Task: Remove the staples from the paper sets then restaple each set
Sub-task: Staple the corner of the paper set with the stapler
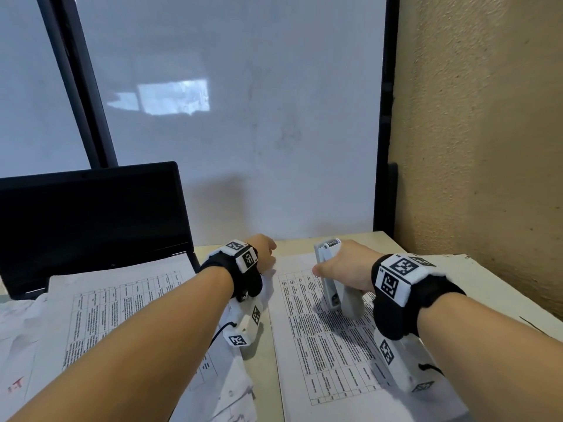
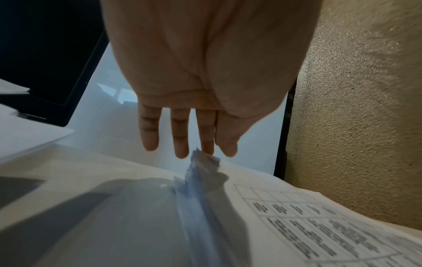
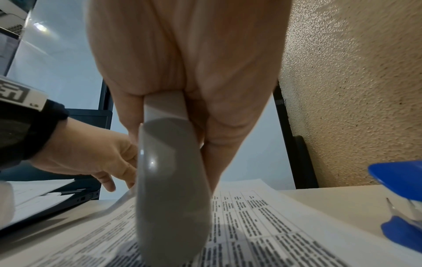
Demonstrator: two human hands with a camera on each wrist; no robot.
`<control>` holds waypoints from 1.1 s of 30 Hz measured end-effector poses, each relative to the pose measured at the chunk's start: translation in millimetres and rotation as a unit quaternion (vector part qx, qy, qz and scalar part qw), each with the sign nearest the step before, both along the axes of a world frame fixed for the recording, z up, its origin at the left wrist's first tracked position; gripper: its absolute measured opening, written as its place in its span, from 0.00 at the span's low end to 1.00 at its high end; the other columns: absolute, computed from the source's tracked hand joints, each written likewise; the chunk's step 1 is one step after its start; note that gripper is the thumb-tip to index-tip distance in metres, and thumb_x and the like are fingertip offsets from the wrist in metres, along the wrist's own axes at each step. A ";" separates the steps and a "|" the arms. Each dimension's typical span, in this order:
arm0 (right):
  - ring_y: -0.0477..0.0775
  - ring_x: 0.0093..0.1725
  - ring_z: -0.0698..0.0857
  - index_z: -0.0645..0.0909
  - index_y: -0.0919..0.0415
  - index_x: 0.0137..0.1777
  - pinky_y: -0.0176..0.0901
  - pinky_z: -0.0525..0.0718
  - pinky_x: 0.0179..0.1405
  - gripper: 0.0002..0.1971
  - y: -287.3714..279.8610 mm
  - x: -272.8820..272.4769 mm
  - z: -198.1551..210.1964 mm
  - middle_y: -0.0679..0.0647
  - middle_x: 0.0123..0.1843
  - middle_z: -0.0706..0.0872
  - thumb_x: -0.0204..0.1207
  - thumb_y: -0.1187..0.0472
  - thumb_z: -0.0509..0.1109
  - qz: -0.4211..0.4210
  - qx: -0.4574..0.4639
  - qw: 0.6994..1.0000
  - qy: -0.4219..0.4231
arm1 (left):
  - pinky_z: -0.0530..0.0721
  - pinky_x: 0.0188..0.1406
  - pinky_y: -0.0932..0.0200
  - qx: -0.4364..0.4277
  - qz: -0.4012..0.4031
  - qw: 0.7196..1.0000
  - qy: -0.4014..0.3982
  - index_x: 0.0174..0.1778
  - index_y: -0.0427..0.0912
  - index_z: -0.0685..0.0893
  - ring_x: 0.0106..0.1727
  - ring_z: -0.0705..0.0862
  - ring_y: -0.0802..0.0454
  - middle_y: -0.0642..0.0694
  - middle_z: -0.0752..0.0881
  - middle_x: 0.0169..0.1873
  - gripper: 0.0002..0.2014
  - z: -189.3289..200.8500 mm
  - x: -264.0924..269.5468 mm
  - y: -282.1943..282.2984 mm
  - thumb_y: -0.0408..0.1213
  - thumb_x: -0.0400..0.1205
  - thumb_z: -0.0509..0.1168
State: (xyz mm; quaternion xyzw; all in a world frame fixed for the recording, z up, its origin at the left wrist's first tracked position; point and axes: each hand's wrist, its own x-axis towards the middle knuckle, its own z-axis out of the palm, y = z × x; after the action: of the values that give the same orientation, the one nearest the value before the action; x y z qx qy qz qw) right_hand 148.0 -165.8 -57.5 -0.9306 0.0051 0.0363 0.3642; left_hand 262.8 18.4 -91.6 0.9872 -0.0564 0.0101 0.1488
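While the right hand (image 1: 341, 266) grips the grey stapler (image 1: 330, 281), the left hand (image 2: 194, 90) lifts the paper set's (image 1: 329, 336) corner, fingers straight.

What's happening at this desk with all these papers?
A person is working on printed paper sets. Their right hand grips a grey stapler above the set of printed pages on the table. The left hand, fingers straight, touches that set's lifted top corner. A blue staple remover sits nearby; a dark laptop stands behind.
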 end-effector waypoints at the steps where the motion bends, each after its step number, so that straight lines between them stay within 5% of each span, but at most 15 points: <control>1: 0.53 0.35 0.81 0.75 0.57 0.41 0.41 0.79 0.38 0.11 -0.2 0.5 0.2 0.54 0.36 0.80 0.75 0.53 0.72 0.002 -0.004 1.000 0.000 | 0.76 0.69 0.55 0.004 -0.006 1.000 0.005 0.77 0.42 0.73 0.70 0.80 0.46 0.45 0.80 0.71 0.22 -1.6 1.8 -1.9 0.35 0.86 0.61; 4: 0.54 0.38 0.82 0.77 0.58 0.44 0.43 0.82 0.41 0.10 0.2 2.5 0.5 0.54 0.38 0.81 0.75 0.52 0.72 0.006 -0.017 1.000 0.001 | 0.79 0.67 0.53 0.004 -0.003 1.000 -0.001 0.74 0.43 0.76 0.66 0.81 0.45 0.44 0.81 0.68 0.21 -6.4 6.5 -8.1 0.38 0.84 0.65; 8: 0.54 0.40 0.83 0.78 0.58 0.46 0.44 0.82 0.43 0.11 2.0 5.0 -0.3 0.54 0.40 0.82 0.74 0.52 0.73 0.009 -0.020 1.000 -0.001 | 0.85 0.55 0.54 -0.030 0.004 0.999 -0.042 0.56 0.45 0.87 0.53 0.86 0.45 0.44 0.88 0.54 0.10 -6.6 8.1 -13.7 0.34 0.79 0.69; 15: 0.49 0.33 0.78 0.74 0.56 0.41 0.41 0.76 0.35 0.10 5.8 4.0 0.1 0.52 0.36 0.79 0.75 0.54 0.71 0.018 -0.038 0.999 -0.009 | 0.88 0.47 0.54 -0.063 0.017 0.996 -0.058 0.36 0.49 0.82 0.46 0.87 0.47 0.48 0.87 0.40 0.07 -3.9 3.3 -14.8 0.32 0.74 0.70; 20: 0.50 0.33 0.78 0.74 0.56 0.40 0.41 0.76 0.36 0.10 4.2 2.9 -0.1 0.52 0.35 0.78 0.75 0.53 0.71 0.018 -0.034 0.999 -0.008 | 0.88 0.44 0.53 -0.055 0.020 0.998 -0.031 0.39 0.40 0.87 0.41 0.87 0.45 0.44 0.88 0.38 0.03 -0.6 -1.8 -11.4 0.35 0.77 0.70; 24: 0.50 0.31 0.77 0.74 0.57 0.39 0.41 0.75 0.34 0.11 3.6 2.6 -0.6 0.52 0.34 0.78 0.75 0.53 0.71 0.020 -0.043 0.999 -0.006 | 0.81 0.32 0.60 -0.059 0.023 0.998 -0.021 0.43 0.38 0.87 0.35 0.83 0.47 0.45 0.86 0.34 0.08 1.0 -4.9 -7.2 0.39 0.79 0.67; 28: 0.49 0.31 0.77 0.74 0.57 0.38 0.40 0.75 0.32 0.11 4.4 2.2 0.1 0.51 0.34 0.77 0.76 0.53 0.70 0.024 -0.046 0.999 -0.009 | 0.83 0.41 0.60 -0.084 0.014 0.994 -0.069 0.45 0.47 0.90 0.44 0.87 0.51 0.49 0.89 0.42 0.06 1.1 -12.9 -4.8 0.41 0.79 0.68; 33: 0.48 0.31 0.77 0.74 0.56 0.37 0.40 0.75 0.32 0.11 4.2 1.8 -0.8 0.51 0.34 0.77 0.76 0.53 0.70 0.020 -0.043 0.999 -0.014 | 0.83 0.44 0.58 -0.188 0.010 0.979 -0.073 0.45 0.41 0.90 0.43 0.86 0.49 0.45 0.89 0.41 0.05 5.2 -21.4 -9.1 0.37 0.80 0.69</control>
State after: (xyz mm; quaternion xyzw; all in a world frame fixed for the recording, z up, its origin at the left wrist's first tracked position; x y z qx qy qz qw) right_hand 149.7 -161.6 -58.3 -0.9458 -0.0168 0.0301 0.3228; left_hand 241.4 9.2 -86.4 0.9388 -0.0541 0.0942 0.3269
